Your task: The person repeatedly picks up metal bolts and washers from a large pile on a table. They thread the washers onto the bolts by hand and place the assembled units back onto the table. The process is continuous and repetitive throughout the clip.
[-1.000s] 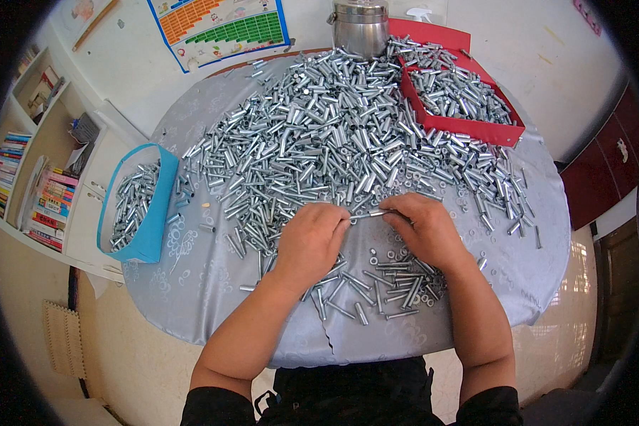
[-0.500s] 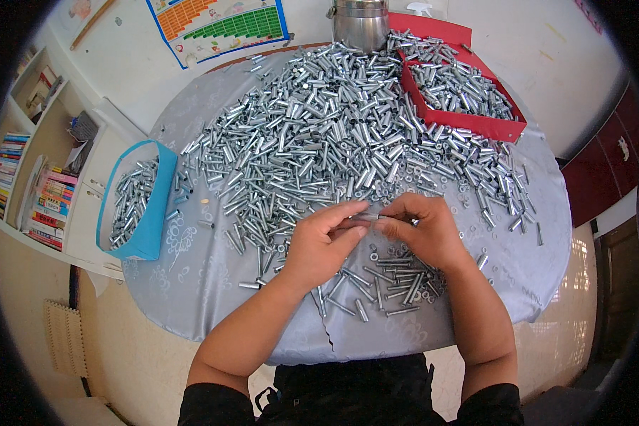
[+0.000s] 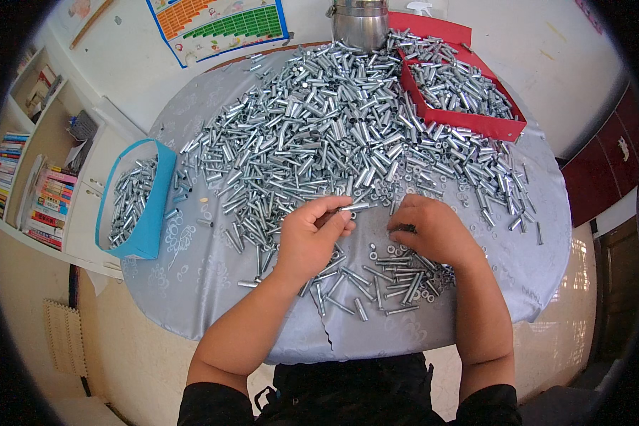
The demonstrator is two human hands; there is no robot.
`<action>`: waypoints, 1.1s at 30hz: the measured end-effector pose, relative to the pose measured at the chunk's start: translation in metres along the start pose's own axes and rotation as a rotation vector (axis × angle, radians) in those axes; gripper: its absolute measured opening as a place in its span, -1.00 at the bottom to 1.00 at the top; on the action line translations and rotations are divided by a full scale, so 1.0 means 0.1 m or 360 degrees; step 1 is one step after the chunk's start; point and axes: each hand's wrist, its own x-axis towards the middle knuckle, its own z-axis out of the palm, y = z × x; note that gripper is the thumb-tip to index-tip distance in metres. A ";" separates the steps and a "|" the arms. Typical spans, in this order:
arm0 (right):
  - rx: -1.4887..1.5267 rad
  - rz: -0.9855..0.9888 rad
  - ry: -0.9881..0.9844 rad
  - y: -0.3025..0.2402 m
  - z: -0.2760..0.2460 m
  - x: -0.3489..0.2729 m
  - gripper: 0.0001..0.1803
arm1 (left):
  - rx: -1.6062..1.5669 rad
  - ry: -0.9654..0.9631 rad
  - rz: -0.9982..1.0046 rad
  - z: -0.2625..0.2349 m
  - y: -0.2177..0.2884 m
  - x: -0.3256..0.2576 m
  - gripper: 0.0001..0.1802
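Head view: short shiny metal tube pinched in closed left hand fingertips.

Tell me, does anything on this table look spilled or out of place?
Mostly not. The heap of metal tubes spreads loosely over the cloth, and a few strays lie alone near the blue bin, outside it.

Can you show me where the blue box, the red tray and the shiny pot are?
blue box (image 3: 151,213): head view, its outer right wall.
red tray (image 3: 476,125): head view, its front wall.
shiny pot (image 3: 361,27): head view, its rounded side.
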 end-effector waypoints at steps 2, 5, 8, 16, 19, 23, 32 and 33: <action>-0.0024 -0.0019 0.0020 0.00 0.02 -0.01 -0.83 | -0.0003 -0.0021 0.0053 -0.01 -0.04 0.00 -0.76; -0.0022 -0.0015 0.0029 -0.01 0.02 -0.02 -0.84 | 0.0024 -0.0025 0.0032 -0.01 -0.02 0.00 -0.76; 0.0061 0.0034 0.0043 0.00 0.04 -0.01 -0.86 | 0.0022 -0.0009 0.0007 -0.01 -0.02 0.00 -0.76; 0.1481 0.0478 0.0201 -0.04 0.07 0.08 -0.90 | -0.0056 -0.0133 -0.0098 -0.04 0.05 0.00 -0.75; 0.1505 0.0461 0.0152 -0.01 0.12 0.09 -0.89 | -0.0169 -0.0173 -0.0060 -0.03 -0.01 0.00 -0.75; 0.1583 0.0484 0.0191 -0.01 0.13 0.09 -0.89 | -0.0170 -0.0230 -0.0096 -0.04 0.02 0.01 -0.75; 0.1626 0.0503 0.0231 -0.06 0.14 0.11 -0.87 | -0.0177 -0.0196 -0.0092 -0.04 0.02 0.00 -0.75; 0.1625 0.0476 0.0226 -0.06 0.16 0.10 -0.87 | -0.0151 -0.0196 -0.0104 -0.04 0.03 0.00 -0.75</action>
